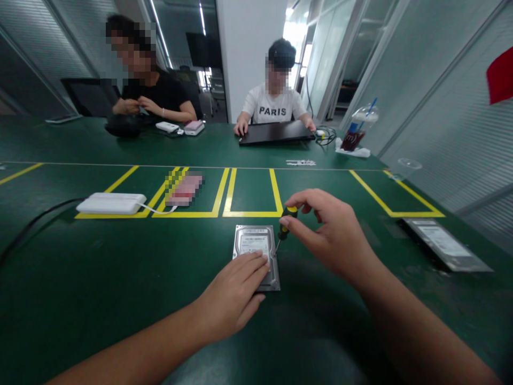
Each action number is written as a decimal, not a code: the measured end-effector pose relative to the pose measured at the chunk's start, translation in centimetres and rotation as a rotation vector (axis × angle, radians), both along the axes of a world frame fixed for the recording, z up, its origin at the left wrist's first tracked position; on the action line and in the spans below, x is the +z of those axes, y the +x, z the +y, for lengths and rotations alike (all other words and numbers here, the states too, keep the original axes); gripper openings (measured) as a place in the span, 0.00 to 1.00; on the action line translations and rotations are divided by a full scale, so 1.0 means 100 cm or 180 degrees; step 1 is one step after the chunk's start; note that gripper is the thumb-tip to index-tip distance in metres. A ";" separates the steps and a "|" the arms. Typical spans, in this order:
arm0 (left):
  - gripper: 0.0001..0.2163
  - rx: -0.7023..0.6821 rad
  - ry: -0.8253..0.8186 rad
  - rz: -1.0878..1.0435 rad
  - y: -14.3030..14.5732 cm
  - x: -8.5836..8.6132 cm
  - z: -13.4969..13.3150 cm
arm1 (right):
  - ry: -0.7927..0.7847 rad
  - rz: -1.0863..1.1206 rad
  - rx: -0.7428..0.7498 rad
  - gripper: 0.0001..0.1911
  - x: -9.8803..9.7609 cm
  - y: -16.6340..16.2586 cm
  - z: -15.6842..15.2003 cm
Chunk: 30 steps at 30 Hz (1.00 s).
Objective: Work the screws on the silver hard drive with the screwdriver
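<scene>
Pinched in the right hand [336, 235], a small screwdriver [285, 223] is held tip-down at the right edge of a hard drive [252, 243]. The drive is pressed flat to the green counter [120, 278] by the left hand [236, 294], fingers spread and closed on nothing, apparently to steady it.

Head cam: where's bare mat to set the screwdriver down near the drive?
Bare: mat left of the drive, below the white box; the yellow-taped cell behind it; mat between right hand and bagged drive. Crowded: the drive itself, under left hand and screwdriver.

Shiny bare-metal hard drive [256, 246], matt green table mat [120, 278], glossy plastic screwdriver handle [287, 218].
</scene>
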<state>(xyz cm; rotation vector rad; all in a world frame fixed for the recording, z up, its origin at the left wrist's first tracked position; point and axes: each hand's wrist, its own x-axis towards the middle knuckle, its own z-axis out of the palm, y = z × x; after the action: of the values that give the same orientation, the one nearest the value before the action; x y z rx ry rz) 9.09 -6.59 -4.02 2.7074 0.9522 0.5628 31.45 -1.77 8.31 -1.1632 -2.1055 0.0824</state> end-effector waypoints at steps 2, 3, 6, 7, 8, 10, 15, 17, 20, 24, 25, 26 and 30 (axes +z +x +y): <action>0.26 0.0000 0.0001 0.0012 0.000 0.000 0.000 | -0.0016 0.0001 -0.0041 0.07 0.000 0.000 0.000; 0.26 0.0001 0.0002 0.0015 0.000 0.000 0.000 | -0.0018 -0.0001 -0.0047 0.07 0.001 0.000 0.000; 0.26 -0.0011 0.0000 0.0019 0.000 0.001 0.000 | -0.0051 -0.0024 0.0002 0.09 0.001 0.001 -0.001; 0.26 -0.0011 -0.0002 0.0017 0.001 0.001 0.000 | -0.0062 -0.0027 0.0032 0.09 0.001 0.001 -0.002; 0.26 -0.0008 -0.0001 0.0009 0.001 0.001 0.000 | -0.0061 -0.0021 0.0057 0.10 0.001 0.001 -0.002; 0.26 -0.0005 0.0003 -0.0017 0.001 0.000 0.000 | -0.0024 0.0006 0.0076 0.11 0.001 0.001 -0.003; 0.26 -0.0004 0.0005 -0.0078 0.000 -0.001 0.000 | 0.0055 0.0006 0.0063 0.10 0.001 0.001 -0.001; 0.26 -0.0004 0.0008 -0.0082 0.000 0.000 0.000 | 0.0052 -0.0001 0.0056 0.09 0.001 0.001 0.000; 0.26 -0.0002 0.0020 -0.0033 0.001 0.000 0.000 | 0.0052 0.0016 0.0044 0.07 0.002 0.001 -0.001; 0.26 0.0006 0.0025 0.0038 0.000 0.000 0.000 | 0.0049 0.0035 0.0053 0.07 0.002 0.001 -0.003; 0.26 0.0010 0.0023 0.0041 0.000 -0.001 0.000 | 0.0063 0.0037 0.0048 0.08 0.001 0.001 -0.003; 0.26 0.0012 0.0022 0.0041 0.000 -0.001 0.000 | 0.0083 0.0039 0.0043 0.08 0.001 0.001 -0.003; 0.26 0.0002 0.0038 0.0038 0.000 -0.001 0.000 | 0.0120 0.0027 0.0050 0.06 0.001 0.001 -0.002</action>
<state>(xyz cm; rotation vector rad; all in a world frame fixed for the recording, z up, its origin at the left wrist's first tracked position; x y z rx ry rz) 9.06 -6.58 -4.09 2.7240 0.9557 0.5549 31.51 -1.95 8.43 -1.1223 -2.1001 0.0547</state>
